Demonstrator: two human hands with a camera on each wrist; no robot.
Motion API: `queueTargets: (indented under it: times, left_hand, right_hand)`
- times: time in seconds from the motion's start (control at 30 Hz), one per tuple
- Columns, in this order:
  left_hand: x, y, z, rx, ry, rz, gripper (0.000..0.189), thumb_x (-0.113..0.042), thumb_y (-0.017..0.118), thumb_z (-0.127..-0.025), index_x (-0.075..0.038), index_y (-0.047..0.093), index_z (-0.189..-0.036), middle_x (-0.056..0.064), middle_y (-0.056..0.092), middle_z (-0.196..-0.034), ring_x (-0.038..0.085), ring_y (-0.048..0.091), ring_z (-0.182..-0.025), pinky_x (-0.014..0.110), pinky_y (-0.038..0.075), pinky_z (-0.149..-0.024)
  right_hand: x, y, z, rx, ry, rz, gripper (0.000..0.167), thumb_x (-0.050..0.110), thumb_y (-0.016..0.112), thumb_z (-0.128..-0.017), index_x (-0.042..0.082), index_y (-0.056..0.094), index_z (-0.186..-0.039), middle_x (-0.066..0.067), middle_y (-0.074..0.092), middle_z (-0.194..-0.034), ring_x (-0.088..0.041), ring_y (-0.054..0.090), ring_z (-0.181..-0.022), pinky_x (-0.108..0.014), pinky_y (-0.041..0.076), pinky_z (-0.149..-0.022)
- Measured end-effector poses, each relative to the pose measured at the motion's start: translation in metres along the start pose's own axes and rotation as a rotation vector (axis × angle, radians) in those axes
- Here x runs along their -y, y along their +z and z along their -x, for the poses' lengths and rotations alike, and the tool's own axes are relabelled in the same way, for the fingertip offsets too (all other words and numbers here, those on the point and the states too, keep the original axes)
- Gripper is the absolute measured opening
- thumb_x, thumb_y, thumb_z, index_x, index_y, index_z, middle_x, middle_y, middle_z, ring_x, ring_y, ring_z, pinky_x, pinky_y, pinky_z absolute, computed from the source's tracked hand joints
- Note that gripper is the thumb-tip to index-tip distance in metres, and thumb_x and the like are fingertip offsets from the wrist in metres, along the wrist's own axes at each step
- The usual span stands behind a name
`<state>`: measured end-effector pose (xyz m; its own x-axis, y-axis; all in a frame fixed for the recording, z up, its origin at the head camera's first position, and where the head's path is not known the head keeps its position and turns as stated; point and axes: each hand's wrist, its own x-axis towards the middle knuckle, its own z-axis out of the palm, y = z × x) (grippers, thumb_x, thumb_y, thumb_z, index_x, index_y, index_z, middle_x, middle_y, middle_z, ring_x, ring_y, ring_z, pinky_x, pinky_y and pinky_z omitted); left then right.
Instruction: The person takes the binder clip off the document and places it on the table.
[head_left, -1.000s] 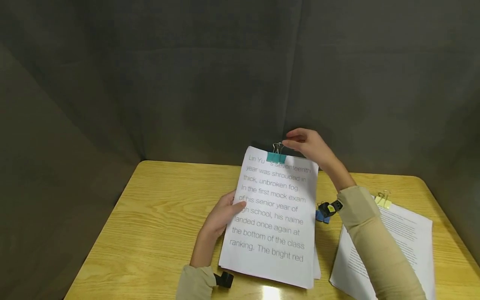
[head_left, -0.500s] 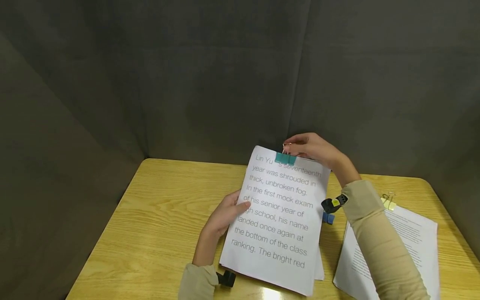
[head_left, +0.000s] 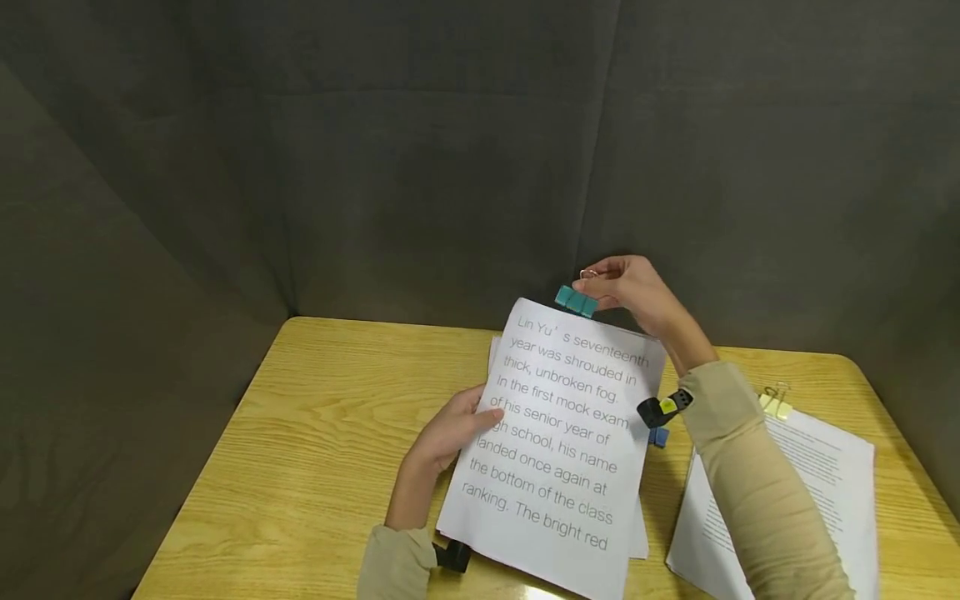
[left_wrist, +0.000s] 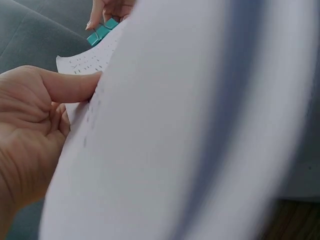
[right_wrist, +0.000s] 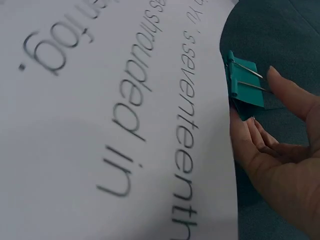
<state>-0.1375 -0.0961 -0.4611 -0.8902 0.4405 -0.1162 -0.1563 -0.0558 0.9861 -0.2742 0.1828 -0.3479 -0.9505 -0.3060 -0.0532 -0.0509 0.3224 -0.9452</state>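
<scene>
teal binder clip (head_left: 577, 301) sits just beyond the top edge of the large-print sheets (head_left: 547, 450) in the head view, pinched by its wire handles between the fingers of the right hand (head_left: 633, 293); the left hand (head_left: 450, 429) pinches the sheets' left edge, thumb in front. a blue clip (head_left: 659, 437) shows by their right edge, and a yellow clip (head_left: 775, 407) holds another paper stack (head_left: 817, 492) on the tabletop (head_left: 315, 417). from the left wrist, the thumb presses the page. from the right wrist, the thumb is at the handles, other fingers behind the clip.
</scene>
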Motion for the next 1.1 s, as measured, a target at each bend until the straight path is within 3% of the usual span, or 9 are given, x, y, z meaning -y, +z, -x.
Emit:
queueTargets:
  times: [0.13, 0.37, 0.73, 1.1]
  left_hand:
    - [0.001, -0.001, 0.002, -0.019, -0.008, 0.001, 0.044, -0.002, 0.044, -0.108, -0.003, 0.047, -0.152, 0.020, 0.073, -0.111, 0.024, 0.075, -0.085, 0.036, 0.061, -0.072]
    - [-0.001, -0.010, 0.008, -0.112, 0.008, 0.025, 0.044, -0.004, 0.044, -0.108, -0.002, 0.047, -0.152, 0.019, 0.072, -0.116, 0.023, 0.075, -0.088, 0.036, 0.061, -0.076]
    - [-0.011, -0.057, 0.034, -0.394, -0.030, -0.055, 0.044, -0.004, 0.046, -0.107, -0.005, 0.050, -0.151, 0.016, 0.072, -0.112, 0.023, 0.074, -0.088, 0.032, 0.058, -0.076]
    - [-0.018, -0.097, 0.053, -0.460, -0.075, -0.138, 0.047, -0.007, 0.044, -0.108, -0.006, 0.044, -0.155, 0.015, 0.070, -0.114, 0.020, 0.070, -0.091, 0.029, 0.054, -0.081]
  right_hand:
    - [0.001, 0.000, 0.000, -0.060, -0.011, -0.071, 0.043, 0.023, 0.072, -0.098, -0.008, 0.058, -0.123, 0.001, 0.065, -0.104, -0.011, 0.064, -0.087, -0.023, 0.057, -0.079]
    - [-0.002, 0.003, 0.005, -0.073, 0.013, -0.108, 0.056, 0.028, 0.071, -0.099, -0.008, 0.052, -0.139, -0.002, 0.062, -0.117, -0.012, 0.060, -0.095, -0.021, 0.055, -0.078]
    - [-0.017, 0.028, 0.004, -0.095, 0.025, -0.161, 0.060, 0.031, 0.068, -0.101, -0.009, 0.050, -0.142, -0.005, 0.059, -0.114, -0.011, 0.061, -0.089, -0.022, 0.057, -0.079]
    - [-0.043, 0.065, -0.004, -0.075, 0.032, -0.154, 0.053, 0.028, 0.069, -0.100, -0.009, 0.055, -0.136, -0.004, 0.060, -0.110, -0.010, 0.060, -0.091, -0.026, 0.056, -0.078]
